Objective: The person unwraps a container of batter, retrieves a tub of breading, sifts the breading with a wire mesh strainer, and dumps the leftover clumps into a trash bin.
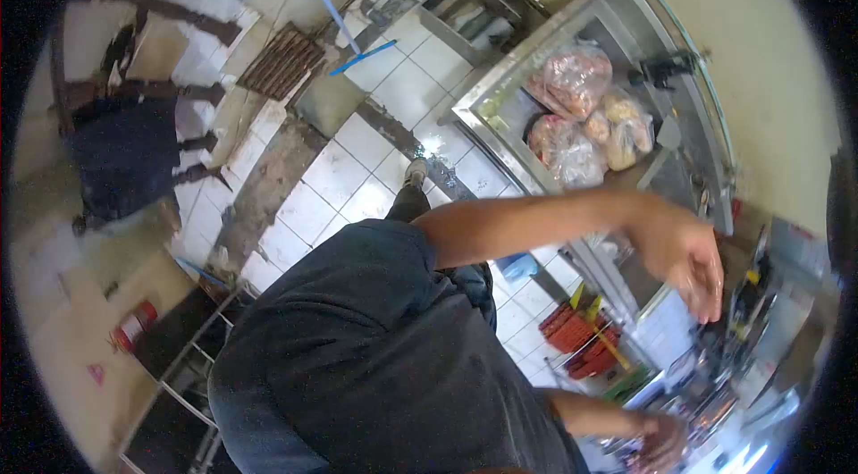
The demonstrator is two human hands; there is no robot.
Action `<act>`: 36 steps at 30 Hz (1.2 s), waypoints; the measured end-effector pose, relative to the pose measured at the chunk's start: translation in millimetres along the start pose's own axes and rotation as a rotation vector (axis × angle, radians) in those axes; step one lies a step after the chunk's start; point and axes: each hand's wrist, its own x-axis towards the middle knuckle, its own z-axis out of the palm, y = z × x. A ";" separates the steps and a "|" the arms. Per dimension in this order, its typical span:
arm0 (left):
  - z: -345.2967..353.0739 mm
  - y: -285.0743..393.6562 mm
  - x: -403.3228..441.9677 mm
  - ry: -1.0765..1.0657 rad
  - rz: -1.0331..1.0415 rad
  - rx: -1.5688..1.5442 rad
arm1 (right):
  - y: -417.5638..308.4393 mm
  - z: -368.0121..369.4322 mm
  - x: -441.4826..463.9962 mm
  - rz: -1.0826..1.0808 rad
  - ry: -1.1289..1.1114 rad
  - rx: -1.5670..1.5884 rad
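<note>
My left hand (pixel 684 260) hangs over the front right part of the metal sink unit (pixel 483 103), fingers stretched out and pointing down, with nothing visible in it. Behind it in the basin lie clear plastic bags of food: one with reddish contents (pixel 576 81), another (pixel 567 152) and one with pale yellowish pieces (pixel 626 139). My right hand (pixel 661 443) is low in the view, blurred, beside a cluttered surface (pixel 715 402) of small items; its fingers cannot be made out clearly.
A blue squeegee (pixel 362 56) stands on the white tiled floor (pixel 362 143) near a rusty grate (pixel 281 61). Red brush-like items (pixel 567 331) are beneath the counter. A metal rack (pixel 188 389), a fire extinguisher (pixel 134 327) and a dark fabric item (pixel 125 152) are at the left.
</note>
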 end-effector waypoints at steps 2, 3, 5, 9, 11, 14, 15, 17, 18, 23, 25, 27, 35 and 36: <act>-18.4 -33.7 -34.8 0.058 -0.152 -0.060 | 84.8 44.4 -26.9 0.297 0.027 -0.197; -39.4 -61.2 -65.3 0.163 -0.357 0.033 | 132.4 59.4 -57.9 0.417 0.017 -0.293; -32.0 -52.7 -108.0 0.167 -0.966 1.084 | 211.3 59.6 -149.3 0.602 -0.047 -0.519; 0.7 -66.9 -280.2 0.411 -1.210 0.728 | 239.7 41.2 -477.5 0.909 -0.393 -0.868; 26.3 -69.5 -411.9 0.809 -1.375 0.227 | 198.5 32.3 -646.8 0.930 -0.572 -0.969; 55.4 -101.5 -644.4 0.385 -2.328 1.141 | 135.8 25.6 -775.1 1.640 -0.326 -0.505; 76.9 -108.9 -636.7 0.510 -2.367 1.002 | 122.3 19.0 -808.4 1.765 -0.216 -0.398; 155.7 -119.7 -624.5 0.780 -2.443 0.666 | 99.9 -2.1 -867.2 1.923 -0.034 -0.233; 183.4 -127.8 -615.2 0.931 -2.449 0.499 | 99.5 -14.1 -887.5 1.973 0.048 -0.158; 184.7 -188.6 -623.7 0.228 -2.161 0.719 | 196.3 -85.1 -924.6 1.760 0.213 -0.088; 166.6 -228.2 -580.8 -0.202 -1.843 0.724 | 249.5 -134.3 -842.4 1.559 -0.044 -0.433; 224.1 -239.2 -397.5 0.573 -1.894 0.415 | 246.7 -196.2 -694.5 1.305 -0.055 -0.319; 247.7 -315.5 -135.5 0.591 -1.400 0.212 | 262.6 -414.8 -475.5 0.692 0.305 0.991; 214.0 -334.4 -143.2 0.349 -1.569 0.560 | 279.6 -433.3 -486.9 0.747 0.538 0.940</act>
